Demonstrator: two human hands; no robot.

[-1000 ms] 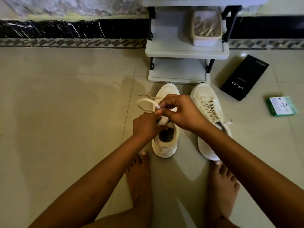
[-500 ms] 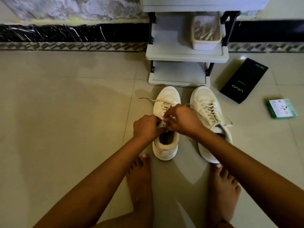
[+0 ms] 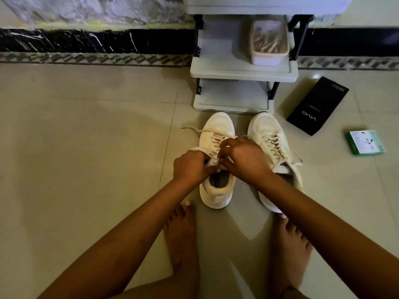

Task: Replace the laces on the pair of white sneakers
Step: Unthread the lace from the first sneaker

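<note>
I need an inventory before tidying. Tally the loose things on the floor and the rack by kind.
Sneakers: 2, left one and right one
Boxes on the floor: 2, black and green
Tubs on the rack: 1
Total: 5

Dim, warm light; soft shadows on the floor (image 3: 86, 169); wide-angle bending at edges.

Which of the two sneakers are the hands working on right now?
The left sneaker: both the left hand and right hand pinch its lace over the tongue. The right sneaker sits untouched beside it, fully laced.
</note>
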